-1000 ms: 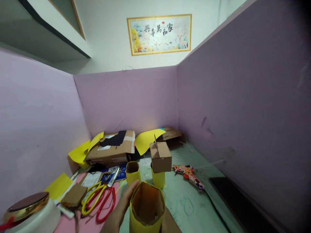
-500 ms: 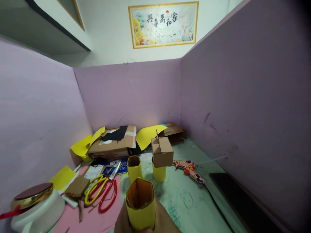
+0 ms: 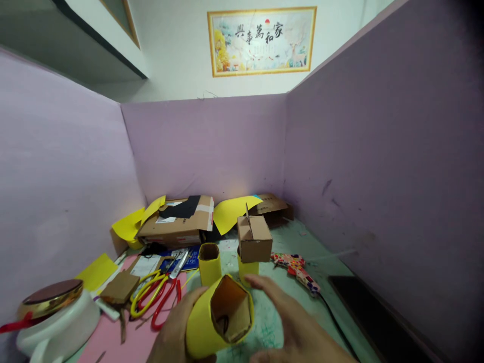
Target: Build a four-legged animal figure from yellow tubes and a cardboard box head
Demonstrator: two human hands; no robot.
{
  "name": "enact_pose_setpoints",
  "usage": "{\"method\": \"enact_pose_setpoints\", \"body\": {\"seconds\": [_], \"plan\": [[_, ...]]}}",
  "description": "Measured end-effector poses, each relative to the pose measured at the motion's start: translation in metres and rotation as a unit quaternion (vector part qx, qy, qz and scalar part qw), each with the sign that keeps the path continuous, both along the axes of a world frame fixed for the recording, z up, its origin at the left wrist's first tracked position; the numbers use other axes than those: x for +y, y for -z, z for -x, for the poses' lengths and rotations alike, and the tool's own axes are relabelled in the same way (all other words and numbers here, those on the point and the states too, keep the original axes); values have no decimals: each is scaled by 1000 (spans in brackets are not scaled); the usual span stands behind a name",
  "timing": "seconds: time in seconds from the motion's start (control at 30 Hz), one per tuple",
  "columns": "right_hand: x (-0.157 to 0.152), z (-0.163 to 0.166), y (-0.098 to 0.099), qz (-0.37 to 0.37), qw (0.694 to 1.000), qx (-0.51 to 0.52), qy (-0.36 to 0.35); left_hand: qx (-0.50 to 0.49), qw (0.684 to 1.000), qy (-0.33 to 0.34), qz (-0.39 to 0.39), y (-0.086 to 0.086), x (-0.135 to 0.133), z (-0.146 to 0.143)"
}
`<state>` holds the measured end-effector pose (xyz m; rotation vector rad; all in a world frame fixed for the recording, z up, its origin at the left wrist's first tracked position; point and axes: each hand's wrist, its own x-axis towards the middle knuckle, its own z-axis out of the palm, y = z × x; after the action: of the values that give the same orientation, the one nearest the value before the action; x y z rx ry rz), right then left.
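Observation:
In the head view, my left hand [image 3: 176, 327] is wrapped round the left side of a yellow-covered cardboard tube [image 3: 204, 320]. The tube leans to the right, and its open end shows bare brown cardboard inside. My right hand [image 3: 298, 322] is open just right of the tube, thumb and fingers spread and apart from it. Beyond the hands stands a similar yellow tube [image 3: 210, 269], upright. To its right, a small cardboard box [image 3: 255, 247] with a raised flap sits over another yellow tube [image 3: 245, 272], partly hidden by my right fingertips.
Yellow-handled scissors [image 3: 145, 297] and red-handled scissors [image 3: 166, 307] lie on pink paper [image 3: 124, 340] at left, near a white lidded mug [image 3: 60, 322]. A patterned glue gun [image 3: 300, 272] with a cord lies at right, beside a dark flat panel [image 3: 363, 302]. A cardboard box [image 3: 170, 234] lies at the back.
The tube in my left hand has tipped from upright towards the right. My right hand has come off it and opened to the right. The view has shifted slightly.

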<state>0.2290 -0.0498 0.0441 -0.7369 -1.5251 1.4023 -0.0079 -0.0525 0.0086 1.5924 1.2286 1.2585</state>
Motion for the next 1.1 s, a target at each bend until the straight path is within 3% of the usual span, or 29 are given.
{"method": "enact_pose_setpoints", "body": {"seconds": [0.07, 0.17, 0.3, 0.43, 0.5, 0.57, 0.63, 0.7, 0.83, 0.97, 1.1], "plan": [[-2, -9, -5, -20, 999, -23, 23, 113, 991, -3, -69, -12, 6, 7], [-2, -4, -8, -74, 996, -47, 27, 282, 943, 7, -175, -23, 10, 8], [6, 23, 0, -98, 995, -32, 2, 318, 926, 20, -202, -24, 5, 6], [16, 33, 16, 10, 1000, 22, 8, 360, 903, -18, -235, -32, 3, 31], [19, 29, 21, 86, 993, 76, 31, 319, 926, -77, -187, -39, 3, 50], [20, 24, 23, 127, 984, 118, 40, 190, 969, -133, -85, -43, 3, 63], [19, 24, 23, 148, 979, 135, 28, 37, 990, -136, 5, -44, 2, 66], [18, 27, 23, 150, 981, 125, 12, -53, 992, -106, 49, -41, 1, 59], [16, 34, 25, 112, 989, 91, -23, -96, 985, -87, 113, -34, -4, 36], [14, 11, 21, 70, 996, 32, -38, -201, 958, -60, 197, -40, -4, 32], [19, -43, 13, -13, 994, -100, 48, -256, 953, -117, 114, -65, 15, 51]]}}
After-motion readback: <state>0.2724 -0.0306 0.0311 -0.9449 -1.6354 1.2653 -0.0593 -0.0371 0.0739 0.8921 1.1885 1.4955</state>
